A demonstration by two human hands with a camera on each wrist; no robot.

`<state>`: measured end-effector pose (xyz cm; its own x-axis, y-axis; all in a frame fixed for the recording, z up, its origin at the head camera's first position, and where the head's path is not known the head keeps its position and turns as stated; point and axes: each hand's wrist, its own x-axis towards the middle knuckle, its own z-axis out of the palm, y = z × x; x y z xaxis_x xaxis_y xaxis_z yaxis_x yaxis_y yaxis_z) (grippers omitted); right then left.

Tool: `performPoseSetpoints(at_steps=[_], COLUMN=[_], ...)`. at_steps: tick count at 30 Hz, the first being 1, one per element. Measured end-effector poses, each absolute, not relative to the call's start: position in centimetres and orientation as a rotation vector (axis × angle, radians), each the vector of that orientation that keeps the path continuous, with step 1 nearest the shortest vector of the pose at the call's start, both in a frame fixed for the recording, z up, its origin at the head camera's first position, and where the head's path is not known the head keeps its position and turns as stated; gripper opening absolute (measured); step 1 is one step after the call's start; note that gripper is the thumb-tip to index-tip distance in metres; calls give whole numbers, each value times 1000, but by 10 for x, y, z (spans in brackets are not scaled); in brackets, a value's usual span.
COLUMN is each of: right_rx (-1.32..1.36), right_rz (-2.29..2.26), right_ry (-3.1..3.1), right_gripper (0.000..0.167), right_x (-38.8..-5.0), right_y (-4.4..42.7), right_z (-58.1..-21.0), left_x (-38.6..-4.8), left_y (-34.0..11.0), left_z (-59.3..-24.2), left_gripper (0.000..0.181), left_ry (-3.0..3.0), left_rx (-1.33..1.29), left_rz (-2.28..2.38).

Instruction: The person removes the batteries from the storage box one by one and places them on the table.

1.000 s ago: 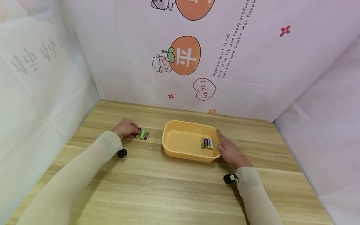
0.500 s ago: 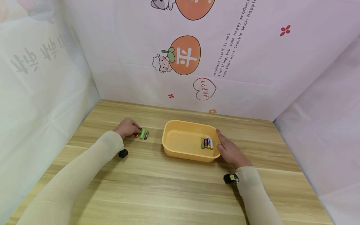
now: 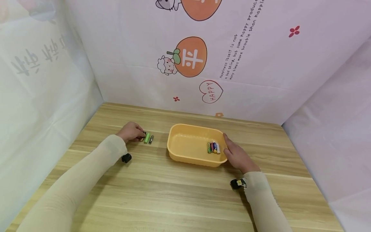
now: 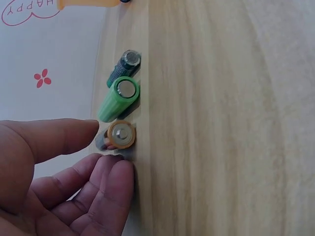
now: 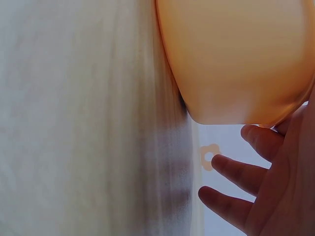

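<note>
On the left of the table, my left hand [image 3: 131,131] holds a copper-ended battery [image 4: 121,134] between thumb and fingers; the battery's side is partly hidden. Beside it lie a light green battery [image 4: 119,98] and a dark battery [image 4: 125,66], in a row. A yellow plastic bin [image 3: 185,159] stands to the right of these. Its right end is gripped by my right hand [image 3: 239,157], thumb over the rim, while several fingers stretch out apart from the wall in the right wrist view. Several batteries [image 3: 213,148] lie side by side in the bin's right part.
The wood-grain table [image 3: 162,199] runs back to a printed white cloth [image 3: 130,80], with cloth walls at both sides. A black wrist camera [image 3: 126,158] sits at the left wrist, another black camera [image 3: 236,184] at the right.
The left hand shifts only very slightly at the copper-ended battery. The right hand, the bin and the other batteries keep their places.
</note>
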<state>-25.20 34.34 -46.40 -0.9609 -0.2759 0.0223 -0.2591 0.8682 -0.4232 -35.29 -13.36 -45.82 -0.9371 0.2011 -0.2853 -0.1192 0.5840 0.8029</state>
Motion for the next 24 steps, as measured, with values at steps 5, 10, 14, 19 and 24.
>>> performPoseSetpoints(at_steps=[5, 10, 14, 19, 24], right_rx=[-428, -410, -391, -380, -382], right_rz=[-667, -676, -678, -668, -668], right_ry=[2998, 2998, 2999, 2991, 2994], right_gripper=[62, 62, 62, 62, 62], right_x=[-251, -251, -251, -251, -252], right_y=[343, 343, 343, 343, 342], right_z=[-463, -463, -464, -464, -464], left_x=[-354, -354, -353, -353, -350], left_y=[-139, -143, -142, -133, -117], left_z=[-457, -452, -444, -434, -424], left_gripper=[31, 34, 36, 38, 39], left_ry=[2442, 2449, 2494, 2486, 2389], left_rx=[47, 34, 94, 166, 168], left_rz=[1337, 1334, 1277, 1275, 1388])
